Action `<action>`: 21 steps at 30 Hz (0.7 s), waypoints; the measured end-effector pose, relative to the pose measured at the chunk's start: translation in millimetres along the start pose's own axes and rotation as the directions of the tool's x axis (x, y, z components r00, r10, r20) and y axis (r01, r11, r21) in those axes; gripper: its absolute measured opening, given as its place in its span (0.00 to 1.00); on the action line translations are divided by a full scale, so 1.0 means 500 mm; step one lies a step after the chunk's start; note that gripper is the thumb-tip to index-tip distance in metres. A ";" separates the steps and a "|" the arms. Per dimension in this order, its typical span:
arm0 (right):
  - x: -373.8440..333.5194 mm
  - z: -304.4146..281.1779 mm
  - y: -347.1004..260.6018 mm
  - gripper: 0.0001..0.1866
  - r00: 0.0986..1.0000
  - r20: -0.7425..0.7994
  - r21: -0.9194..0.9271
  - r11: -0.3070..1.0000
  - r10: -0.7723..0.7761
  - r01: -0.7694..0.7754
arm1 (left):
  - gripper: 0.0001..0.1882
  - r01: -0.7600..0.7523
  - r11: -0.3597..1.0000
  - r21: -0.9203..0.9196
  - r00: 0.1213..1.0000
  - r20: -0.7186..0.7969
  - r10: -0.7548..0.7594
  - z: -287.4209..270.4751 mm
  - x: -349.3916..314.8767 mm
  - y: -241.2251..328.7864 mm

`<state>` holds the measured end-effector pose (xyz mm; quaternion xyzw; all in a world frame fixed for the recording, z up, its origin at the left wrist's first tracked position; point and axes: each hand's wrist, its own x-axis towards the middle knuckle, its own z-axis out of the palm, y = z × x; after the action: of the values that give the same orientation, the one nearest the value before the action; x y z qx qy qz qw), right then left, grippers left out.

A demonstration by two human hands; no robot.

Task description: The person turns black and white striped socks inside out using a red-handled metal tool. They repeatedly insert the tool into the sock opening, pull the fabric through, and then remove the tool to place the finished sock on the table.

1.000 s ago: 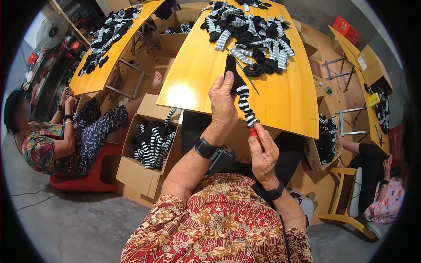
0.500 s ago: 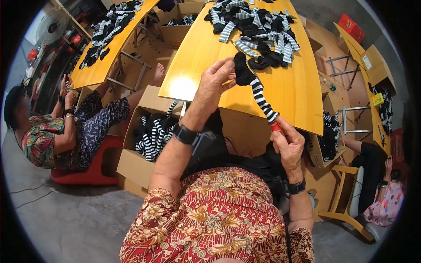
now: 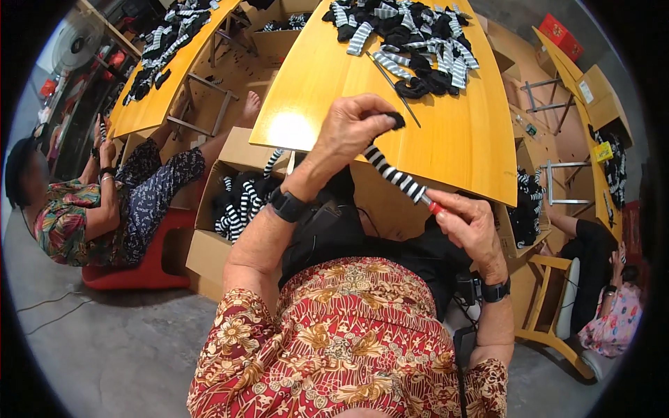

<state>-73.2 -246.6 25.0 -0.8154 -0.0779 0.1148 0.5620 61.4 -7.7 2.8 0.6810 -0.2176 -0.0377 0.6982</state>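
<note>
A left hand (image 3: pixel 357 129) pinches the black end of a striped knit tube (image 3: pixel 394 173) at center frame; the right hand (image 3: pixel 472 224) grips a red-handled tool (image 3: pixel 435 207) at its other end.

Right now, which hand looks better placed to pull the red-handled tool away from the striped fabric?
Probably the right hand: it grips the red handle by the lower end of the striped fabric. The left hand pinches dark fabric farther up, away from that handle.
</note>
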 end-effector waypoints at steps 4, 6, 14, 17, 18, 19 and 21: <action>0.005 0.004 -0.007 0.19 1.000 0.005 -0.004 1.000 0.003 -0.003 | 0.06 -0.010 0.969 0.247 0.999 0.040 0.000 0.013 0.000 -0.006; 0.000 0.001 -0.005 0.19 1.000 -0.010 0.002 1.000 -0.008 0.008 | 0.06 0.014 0.995 0.103 0.999 -0.052 -0.009 -0.006 0.003 -0.023; -0.014 -0.058 0.081 0.19 0.964 -0.257 -0.097 0.994 -0.068 0.044 | 0.05 -0.132 0.947 -0.293 0.842 -0.537 -0.049 -0.126 0.027 -0.104; 0.065 -0.004 0.112 0.18 0.871 -0.329 -0.388 0.893 -0.365 0.228 | 0.06 -0.127 0.923 -0.363 0.852 -0.517 -0.086 -0.110 0.024 -0.111; 0.088 0.014 0.091 0.18 0.867 -0.285 -0.594 0.785 -0.409 0.175 | 0.06 -0.126 0.921 -0.369 0.853 -0.515 -0.089 -0.103 0.023 -0.107; 0.119 0.029 0.115 0.18 0.796 -0.243 -0.706 0.664 -0.555 0.247 | 0.06 -0.124 0.917 -0.379 0.858 -0.505 -0.092 -0.092 0.024 -0.103; 0.165 0.060 0.112 0.18 0.876 -0.222 -0.789 0.607 -0.428 0.097 | 0.06 -0.120 0.914 -0.388 0.860 -0.501 -0.099 -0.075 0.022 -0.093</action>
<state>-2.4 -218.4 -45.9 -0.9583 -0.1268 -0.1784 0.1835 96.1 20.1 -38.7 0.5052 -0.0162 0.1036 0.8566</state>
